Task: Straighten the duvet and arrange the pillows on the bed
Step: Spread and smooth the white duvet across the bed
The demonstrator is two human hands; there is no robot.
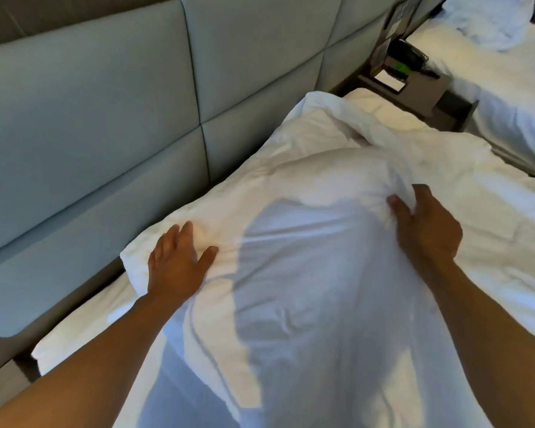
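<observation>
Head view: plump, creased white pillow (306, 230) under both hands.

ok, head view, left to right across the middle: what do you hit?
Grey padded headboard panels → left hand flat on the white pillow → right hand gripping the pillow's fabric → rumpled white duvet.

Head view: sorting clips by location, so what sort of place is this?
Probably a hotel twin room: grey padded panel headboard, second white-linen bed, dark bedside table between the beds.
</observation>
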